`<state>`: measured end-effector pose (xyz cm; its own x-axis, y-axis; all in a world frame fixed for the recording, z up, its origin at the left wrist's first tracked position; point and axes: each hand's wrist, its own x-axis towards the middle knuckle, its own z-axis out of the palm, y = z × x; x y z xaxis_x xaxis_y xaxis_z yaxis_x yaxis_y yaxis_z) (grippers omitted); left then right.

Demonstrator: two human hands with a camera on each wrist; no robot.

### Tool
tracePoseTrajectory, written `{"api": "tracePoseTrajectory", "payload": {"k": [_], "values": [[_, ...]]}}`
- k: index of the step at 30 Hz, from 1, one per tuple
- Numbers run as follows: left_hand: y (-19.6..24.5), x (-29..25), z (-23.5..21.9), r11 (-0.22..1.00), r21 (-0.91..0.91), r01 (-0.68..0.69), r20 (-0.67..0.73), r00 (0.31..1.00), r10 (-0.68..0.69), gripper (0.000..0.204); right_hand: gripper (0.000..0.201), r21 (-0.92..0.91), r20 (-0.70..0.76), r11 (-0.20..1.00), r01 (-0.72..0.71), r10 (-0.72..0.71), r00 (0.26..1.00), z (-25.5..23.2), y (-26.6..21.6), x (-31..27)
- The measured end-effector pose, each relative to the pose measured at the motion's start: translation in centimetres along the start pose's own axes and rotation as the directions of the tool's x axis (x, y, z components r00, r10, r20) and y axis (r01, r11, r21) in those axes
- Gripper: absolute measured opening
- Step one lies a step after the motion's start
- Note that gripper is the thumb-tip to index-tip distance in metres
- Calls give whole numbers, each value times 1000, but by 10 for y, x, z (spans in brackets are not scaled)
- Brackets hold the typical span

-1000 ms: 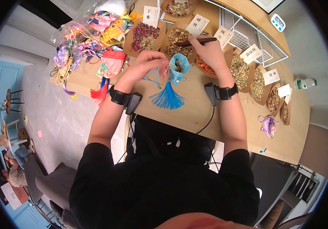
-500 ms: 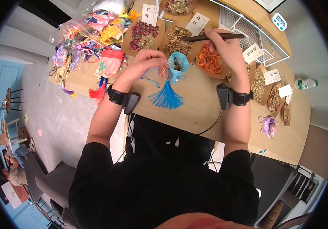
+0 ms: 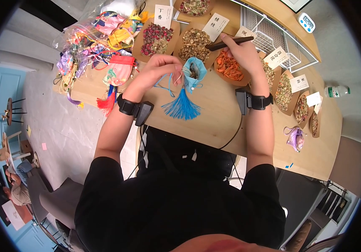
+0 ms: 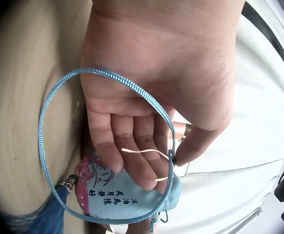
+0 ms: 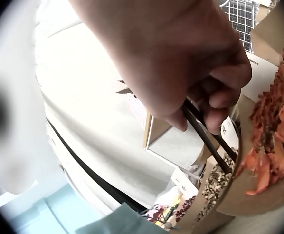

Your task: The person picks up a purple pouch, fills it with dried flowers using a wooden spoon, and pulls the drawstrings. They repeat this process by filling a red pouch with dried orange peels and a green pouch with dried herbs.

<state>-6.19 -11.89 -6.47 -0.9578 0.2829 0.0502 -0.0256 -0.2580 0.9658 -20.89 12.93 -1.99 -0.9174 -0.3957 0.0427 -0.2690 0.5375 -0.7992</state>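
My left hand (image 3: pixel 161 69) holds the rim of a light blue drawstring pouch (image 3: pixel 190 84) between thumb and fingers. The pouch stands mouth up, dark bits inside, its blue tassel (image 3: pixel 182 107) spread on the table. In the left wrist view a blue cord (image 4: pixel 42 136) loops in front of the hand. Dark tongs (image 3: pixel 231 43) are gripped in my right hand (image 3: pixel 245 54). Their two tips reach the chopped brown herbs (image 5: pixel 214 187) in the right wrist view, at the right side of that paper tray. Dried orange petals (image 3: pixel 229 67) lie just below the right hand.
More paper trays of dried flowers, one with red buds (image 3: pixel 157 38), line the back and right, with name cards (image 3: pixel 216 26) behind. Colourful pouches (image 3: pixel 117 31) pile at the left. A purple pouch (image 3: pixel 295 138) lies front right. A wire rack (image 3: pixel 268 38) and timer (image 3: pixel 306 23) stand behind.
My right hand moved right, away from the brown herbs and over the orange petals, then came partly back left with the tongs. The left hand and blue pouch stay nearly still.
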Motion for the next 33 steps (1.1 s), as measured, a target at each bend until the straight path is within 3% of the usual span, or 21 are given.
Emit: {"api": "tracePoseTrajectory", "payload": {"k": [6,12,15,24,27,31,33], "values": [[0,0,-1,1000,6,3,12,1000,-3,18,55,96,127,991,-92,79,989,17,-4,-1],[0,0,-1,1000,-7,11,18,1000,-11,18,46,170,133,985,41,-64,989,37,6,-1],[0,0,-1,1000,-5,8,20,1000,-8,18,41,154,121,988,32,-51,991,40,5,-1],[0,0,-1,1000,9,10,10,1000,-10,18,38,241,85,970,39,-61,995,16,-11,-6],[1,0,0,1000,2,6,11,1000,-6,18,38,284,95,958,-43,17,995,-6,-35,-17],[0,-1,0,1000,-2,7,1,1000,-7,18,40,315,182,949,6,-66,981,-25,-52,-31],[0,-1,0,1000,5,7,1,1000,-7,18,42,322,150,947,10,-61,987,-25,-51,-31]]}}
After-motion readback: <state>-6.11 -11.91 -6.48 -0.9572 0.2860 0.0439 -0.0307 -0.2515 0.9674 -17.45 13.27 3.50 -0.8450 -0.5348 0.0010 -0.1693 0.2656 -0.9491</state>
